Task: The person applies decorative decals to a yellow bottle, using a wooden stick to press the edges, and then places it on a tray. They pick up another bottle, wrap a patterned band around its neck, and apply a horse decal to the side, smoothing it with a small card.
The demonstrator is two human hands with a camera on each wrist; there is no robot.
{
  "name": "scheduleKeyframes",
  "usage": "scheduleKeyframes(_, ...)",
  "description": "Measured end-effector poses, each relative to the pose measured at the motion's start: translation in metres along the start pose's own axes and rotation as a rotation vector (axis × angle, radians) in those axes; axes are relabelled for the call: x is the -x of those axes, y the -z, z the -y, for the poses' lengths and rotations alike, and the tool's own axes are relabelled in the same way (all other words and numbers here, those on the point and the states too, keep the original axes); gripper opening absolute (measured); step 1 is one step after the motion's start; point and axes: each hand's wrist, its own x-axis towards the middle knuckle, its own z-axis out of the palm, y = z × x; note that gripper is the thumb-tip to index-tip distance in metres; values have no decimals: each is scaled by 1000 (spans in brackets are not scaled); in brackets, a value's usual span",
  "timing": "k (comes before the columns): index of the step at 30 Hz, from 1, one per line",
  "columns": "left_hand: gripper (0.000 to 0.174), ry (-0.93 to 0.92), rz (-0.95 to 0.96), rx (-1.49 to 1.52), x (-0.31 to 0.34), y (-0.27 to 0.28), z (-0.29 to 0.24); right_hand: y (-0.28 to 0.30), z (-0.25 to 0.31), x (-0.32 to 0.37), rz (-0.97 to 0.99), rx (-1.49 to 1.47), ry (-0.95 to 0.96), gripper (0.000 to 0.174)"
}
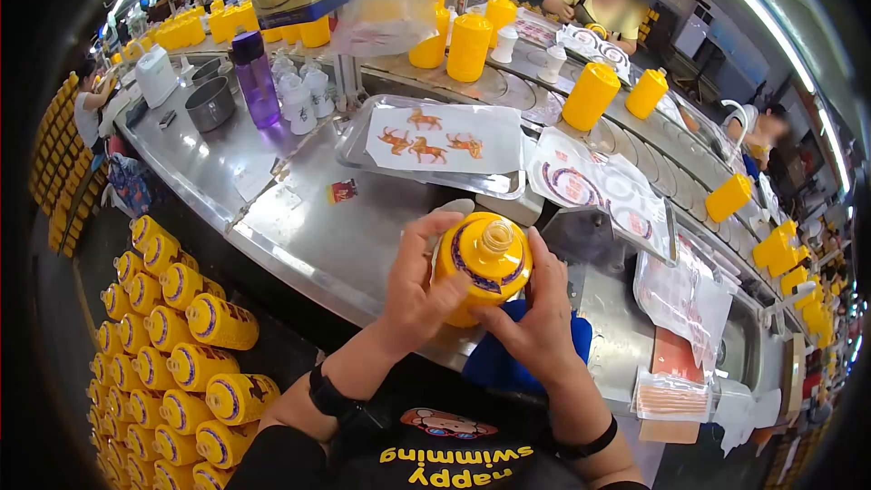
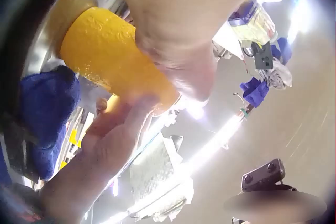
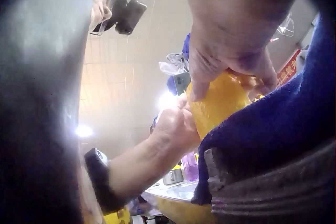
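A yellow bottle (image 1: 494,259) with a clear neck and a dark purple patterned band round its shoulder is held upright between both hands. My left hand (image 1: 419,277) grips its left side, thumb lying over the shoulder by the band. On the other side my right hand (image 1: 535,308) holds it with the fingers behind and the thumb at the front. The left wrist view shows the bottle's wet, shiny wall (image 2: 105,50). Beneath the hands lies a blue cloth (image 1: 581,336), which in the right wrist view covers the bottle's lower part.
Behind the hands, a metal tray (image 1: 354,150) bears a white sheet (image 1: 499,122) of orange horse decals. Printed decal sheets (image 1: 567,168) lie to its right. Yellow bottles (image 1: 222,322) are stacked at lower left; others (image 1: 590,95) stand along the conveyor. A purple flask (image 1: 257,82) stands at back left.
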Motion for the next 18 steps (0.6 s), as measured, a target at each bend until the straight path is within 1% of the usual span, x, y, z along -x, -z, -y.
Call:
scheduleKeyframes(1,48,-26,35,-111,2,-1,-3,-1,0,1,-8,6,6,97)
scheduleKeyframes(2,61,13,36,-134,1,-1,-3,-2,-1,0,-14,11,17,97)
scheduleKeyframes(6,59,-20,19,-279,-1,-4,-6,-3,-2,0,-25,27,44,95)
scheduleKeyframes(9,59,-58,14,-373,-1,-5,-2,-3,-2,1,-18,28,33,94)
scheduleKeyframes(11,59,-106,5,-447,-1,-6,-2,-3,-1,1,10,10,-15,94)
scheduleKeyframes(12,58,-127,2,-514,-1,-7,-3,-2,0,1,25,2,-38,93)
scheduleKeyframes(14,58,-169,-6,-648,-1,-11,-9,-3,-1,1,13,-3,-24,93)
scheduleKeyframes(17,56,-166,-21,-666,-3,-15,-12,-4,-2,0,5,-5,-14,92)
scheduleKeyframes(18,56,-129,-9,-596,-2,-14,-11,-4,-2,0,3,-4,-12,92)
